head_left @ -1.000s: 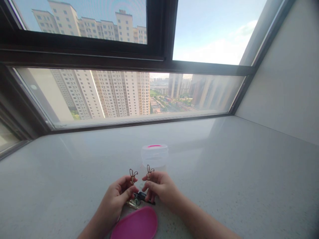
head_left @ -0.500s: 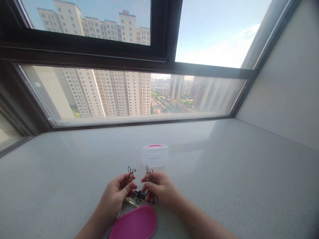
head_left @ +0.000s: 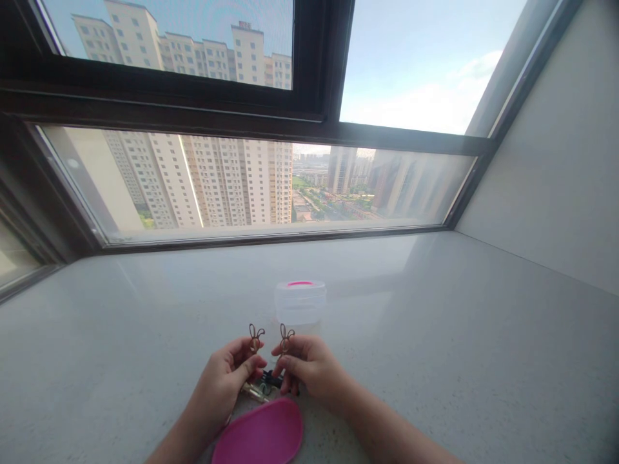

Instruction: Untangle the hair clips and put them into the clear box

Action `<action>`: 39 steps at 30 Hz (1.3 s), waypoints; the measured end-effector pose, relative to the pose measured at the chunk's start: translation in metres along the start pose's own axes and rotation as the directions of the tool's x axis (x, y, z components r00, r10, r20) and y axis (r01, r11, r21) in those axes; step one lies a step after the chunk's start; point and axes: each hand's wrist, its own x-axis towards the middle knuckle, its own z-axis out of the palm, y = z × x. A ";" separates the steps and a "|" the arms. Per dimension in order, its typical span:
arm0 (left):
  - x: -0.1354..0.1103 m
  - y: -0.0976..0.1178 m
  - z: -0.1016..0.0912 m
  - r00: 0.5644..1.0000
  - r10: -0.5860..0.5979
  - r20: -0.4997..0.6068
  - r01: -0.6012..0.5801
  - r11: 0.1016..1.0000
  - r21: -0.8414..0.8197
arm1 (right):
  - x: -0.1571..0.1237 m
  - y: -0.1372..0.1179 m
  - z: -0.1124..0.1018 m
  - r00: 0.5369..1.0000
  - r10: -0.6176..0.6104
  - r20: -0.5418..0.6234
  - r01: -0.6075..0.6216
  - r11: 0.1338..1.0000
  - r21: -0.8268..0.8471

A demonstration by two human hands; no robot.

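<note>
My left hand [head_left: 220,386] pinches a small brown wire clip shaped like a rabbit's head [head_left: 256,339] between finger and thumb. My right hand [head_left: 309,368] pinches a matching rabbit clip [head_left: 285,339] a short way to the right. Behind them stands a clear plastic container [head_left: 300,304] with a pink mark on its lid. Below my hands lies a small heap of black and brass pieces [head_left: 265,385], partly hidden by my fingers. A flat pink oval case [head_left: 257,433] lies nearer me, close to my left wrist.
Everything rests on a pale speckled stone sill [head_left: 411,335]. A dark-framed window [head_left: 242,235] runs along its far edge, and a pale wall [head_left: 546,193] rises at the right. Tower blocks show through the glass.
Both hands have drawn slightly closer together and lower, bringing the rabbit clips nearer each other. The view has shifted a little.
</note>
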 end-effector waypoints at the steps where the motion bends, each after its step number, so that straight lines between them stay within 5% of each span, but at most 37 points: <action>1: 0.000 0.000 0.000 1.000 0.003 -0.003 -0.003 1.000 0.004 | 0.000 0.000 0.000 1.000 0.000 0.000 0.000 1.000 -0.001; 19: 0.002 -0.008 -0.003 0.992 0.055 0.113 -0.057 0.998 0.014 | -0.001 -0.002 0.001 1.000 0.010 0.008 -0.009 1.000 -0.020; 39: -0.002 -0.004 -0.002 0.997 0.052 0.063 -0.056 0.997 0.060 | -0.003 -0.008 0.005 0.999 0.032 -0.014 -0.032 0.999 -0.015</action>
